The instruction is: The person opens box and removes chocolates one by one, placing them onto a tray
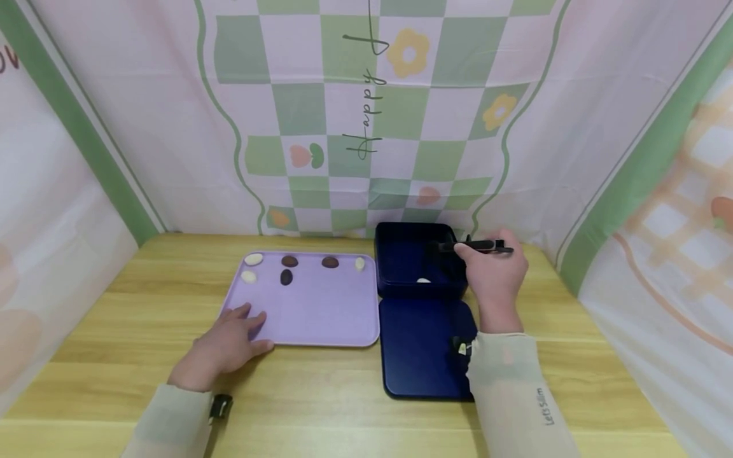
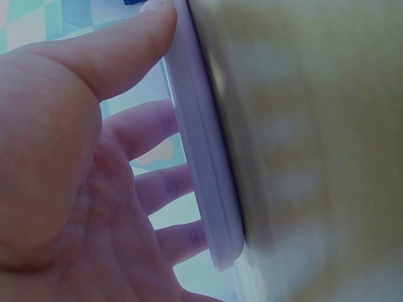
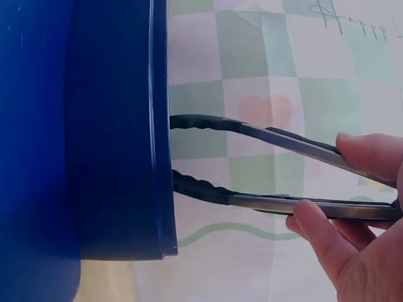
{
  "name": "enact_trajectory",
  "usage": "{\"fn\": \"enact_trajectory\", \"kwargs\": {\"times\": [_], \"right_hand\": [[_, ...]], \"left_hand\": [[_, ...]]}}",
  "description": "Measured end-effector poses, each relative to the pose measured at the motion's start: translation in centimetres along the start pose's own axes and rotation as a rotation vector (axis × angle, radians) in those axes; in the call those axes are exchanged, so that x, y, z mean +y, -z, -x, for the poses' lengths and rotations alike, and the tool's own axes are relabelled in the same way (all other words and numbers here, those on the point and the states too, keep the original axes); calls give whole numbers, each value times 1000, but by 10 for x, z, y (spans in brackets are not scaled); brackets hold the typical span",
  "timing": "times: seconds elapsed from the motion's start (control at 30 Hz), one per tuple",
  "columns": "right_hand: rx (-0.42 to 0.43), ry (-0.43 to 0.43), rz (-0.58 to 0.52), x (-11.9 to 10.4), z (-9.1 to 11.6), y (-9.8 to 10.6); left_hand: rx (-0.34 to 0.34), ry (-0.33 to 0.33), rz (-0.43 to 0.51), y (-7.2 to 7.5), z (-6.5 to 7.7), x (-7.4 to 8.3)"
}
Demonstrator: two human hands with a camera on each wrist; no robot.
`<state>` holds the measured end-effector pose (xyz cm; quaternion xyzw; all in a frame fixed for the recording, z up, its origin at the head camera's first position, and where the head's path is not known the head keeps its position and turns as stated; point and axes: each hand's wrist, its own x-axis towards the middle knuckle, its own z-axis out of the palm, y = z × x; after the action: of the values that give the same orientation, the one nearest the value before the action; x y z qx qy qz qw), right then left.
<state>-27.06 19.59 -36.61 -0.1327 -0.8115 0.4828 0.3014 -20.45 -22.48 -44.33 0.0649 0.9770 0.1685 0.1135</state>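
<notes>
We stand our right hand (image 1: 497,273) over the right side of a navy box (image 1: 420,291), its thumb and fingers pinching a pair of tongs (image 3: 293,146) with metal arms and black, scalloped tips. In the right wrist view those tips stand apart and pass behind the box's rim, so we cannot see their ends there; from the head they reach into the dark interior. Inside the box, near its front wall, we see one white piece (image 1: 424,280), partly hidden by that wall. Directly in front of the box a navy lid (image 1: 426,350) lies flat on the table (image 1: 315,407), partly covered by our right sleeve (image 1: 506,369). Our left hand (image 1: 226,343) rests at the near left corner of a purple tray (image 1: 321,315), its fingers spread over the edge and its thumb against the front rim. The tray sits just left of the box and lid. Along its far side we count six oval pieces: two white ones (image 1: 254,259) at the left, then three dark ones (image 1: 329,262), and a white one (image 1: 359,263) at the right. Behind everything hangs a green-and-white checked cloth (image 1: 346,108).
</notes>
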Motion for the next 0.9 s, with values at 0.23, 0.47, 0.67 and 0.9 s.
{"fn": "enact_trajectory", "kwargs": {"times": [0.23,0.47,0.67,0.9], "right_hand": [[-27,-58,-197,-8,5,-4],[-113,73,-260,-25,33,-26],[-237,276,-227,-44,63,-49],[-366,483,-267,-42,82,-73]], "left_hand": [[7,-6,-1,0,0,0],[0,4,4,0,0,0],[-15,27,6,2,0,0],[-14,23,5,2,0,1]]}}
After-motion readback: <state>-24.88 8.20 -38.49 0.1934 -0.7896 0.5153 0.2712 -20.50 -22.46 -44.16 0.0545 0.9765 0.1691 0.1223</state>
